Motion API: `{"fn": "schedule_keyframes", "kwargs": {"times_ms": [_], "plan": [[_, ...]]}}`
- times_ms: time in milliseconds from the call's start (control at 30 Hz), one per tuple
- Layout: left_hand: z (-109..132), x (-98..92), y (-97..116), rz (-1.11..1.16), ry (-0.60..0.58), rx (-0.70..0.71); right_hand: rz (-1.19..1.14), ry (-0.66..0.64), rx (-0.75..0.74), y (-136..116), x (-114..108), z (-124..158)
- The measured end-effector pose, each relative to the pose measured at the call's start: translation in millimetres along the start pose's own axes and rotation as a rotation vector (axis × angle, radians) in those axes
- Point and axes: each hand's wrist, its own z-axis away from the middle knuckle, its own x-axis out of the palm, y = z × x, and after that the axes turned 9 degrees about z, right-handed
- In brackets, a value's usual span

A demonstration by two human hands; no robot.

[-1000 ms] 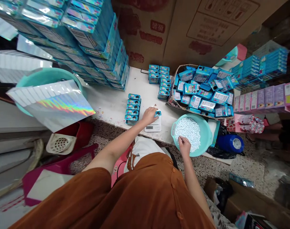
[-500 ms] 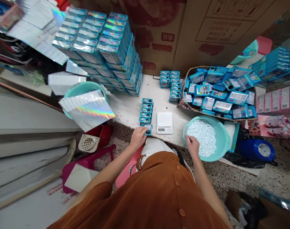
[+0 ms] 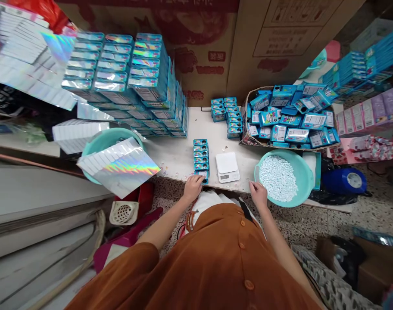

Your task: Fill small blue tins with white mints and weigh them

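Note:
My left hand [image 3: 193, 187] is at the table's front edge, its fingers closed on the nearest small blue box [image 3: 202, 174]. That box lies at the front end of a row of like boxes [image 3: 201, 153], which show dark round spots on their ends. Right of the row sits a white digital scale [image 3: 227, 167] with nothing on its plate. My right hand [image 3: 258, 194] hovers at the left side of a turquoise bowl [image 3: 308, 189] of small white pellets [image 3: 278, 177]. Its fingertips are pinched together; anything between them is too small to make out.
A carton [image 3: 244, 135] heaped with blue boxes stands behind the bowl. Two short rows of boxes [image 3: 234, 122] lie left of it. Tall wrapped stacks [image 3: 148, 88] rise at the back left. Another turquoise bowl [image 3: 86, 148] holds shiny sheets [image 3: 128, 168]. A large cardboard box [image 3: 212, 43] blocks the back.
My right hand has moved left, from the bowl's rim to just beside the bowl. My left hand stays at the front box. The camera view has shifted slightly.

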Motion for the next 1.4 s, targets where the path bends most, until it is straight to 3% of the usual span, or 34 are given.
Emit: {"fn": "schedule_keyframes", "kwargs": {"times_ms": [167,467,633,800,1000,1133,1400], "plan": [[-9.3,4.7,0.5,0.015,-0.040,0.000,0.015,-0.007,0.003,-17.8,9.0,10.0],[-34.6,-8.0,-6.4,-0.081,-0.168,0.000,0.011,-0.003,0.044,-33.9,15.1,23.8],[-50.3,-10.9,1.2,-0.125,-0.131,0.024,0.003,-0.009,0.073,-37.7,20.6,34.3],[-67.7,-3.5,-7.9,-0.103,-0.116,0.031,0.006,-0.029,0.133,-42.5,25.2,50.4],[-66.0,9.2,-20.4,-0.091,-0.102,0.032,-0.022,0.025,0.192,-50.1,32.0,62.1],[-66.0,6.0,-17.8,-0.085,-0.085,0.047,-0.046,0.072,0.214,-56.5,34.2,63.9],[-86.4,-3.3,-9.0,-0.021,0.131,0.027,-0.010,0.106,0.271,-67.1,29.4,71.2]]}}
